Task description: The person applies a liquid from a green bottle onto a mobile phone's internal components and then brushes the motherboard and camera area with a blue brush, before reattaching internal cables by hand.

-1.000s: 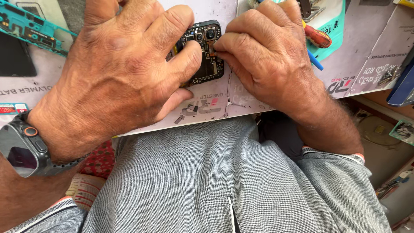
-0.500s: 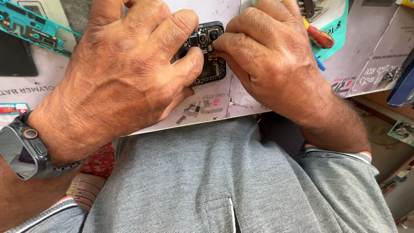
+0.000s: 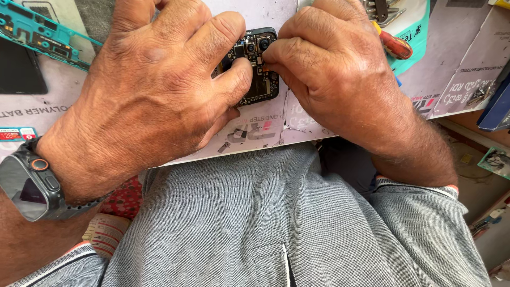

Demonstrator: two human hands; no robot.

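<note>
A small black phone circuit board (image 3: 258, 74) with camera lenses lies on a white work mat (image 3: 297, 125) at the table's near edge. My left hand (image 3: 154, 90) covers the board's left side, with thumb and fingers pressed on it. My right hand (image 3: 334, 74) grips the board's right edge with its fingertips beside the lenses. A red-handled screwdriver (image 3: 396, 45) shows from behind my right hand; whether the hand holds it is hidden. A dark smartwatch (image 3: 29, 183) sits on my left wrist.
A teal phone frame (image 3: 42, 34) and a black phone panel (image 3: 18, 69) lie at the far left. Printed white and teal packaging (image 3: 462, 69) is at the right, with metal tweezers (image 3: 380, 10) at the top. A shelf with small items (image 3: 491, 159) is lower right.
Both hands and the board have shifted very slightly; my left thumb has pressed closer against the board. Otherwise the scene is the same.
</note>
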